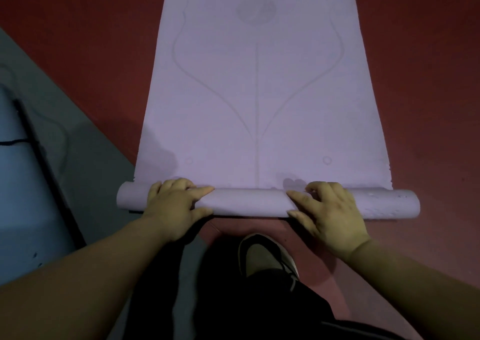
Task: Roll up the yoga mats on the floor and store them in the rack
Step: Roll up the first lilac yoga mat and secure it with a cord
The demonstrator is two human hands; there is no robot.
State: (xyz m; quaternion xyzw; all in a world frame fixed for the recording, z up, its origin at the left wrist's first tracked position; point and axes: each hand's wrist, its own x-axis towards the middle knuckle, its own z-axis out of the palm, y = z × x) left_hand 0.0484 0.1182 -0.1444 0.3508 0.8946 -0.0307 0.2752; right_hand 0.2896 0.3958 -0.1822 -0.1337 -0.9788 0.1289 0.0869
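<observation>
A pale lilac yoga mat (259, 92) with faint curved line markings lies flat on the red floor, stretching away from me. Its near end is wound into a thin roll (249, 203) lying crosswise just in front of me. My left hand (174, 204) grips the roll left of centre, fingers curled over the top and thumb on the near side. On the right part of the roll my right hand (327, 209) holds it the same way. Both ends of the roll stick out past my hands.
A grey-green mat (85, 163) lies flat at the left, with a rolled blue mat (23, 183) and its black strap beside it. My shoe (265, 256) and dark trousers are just behind the roll. Red floor (428, 79) surrounds the lilac mat.
</observation>
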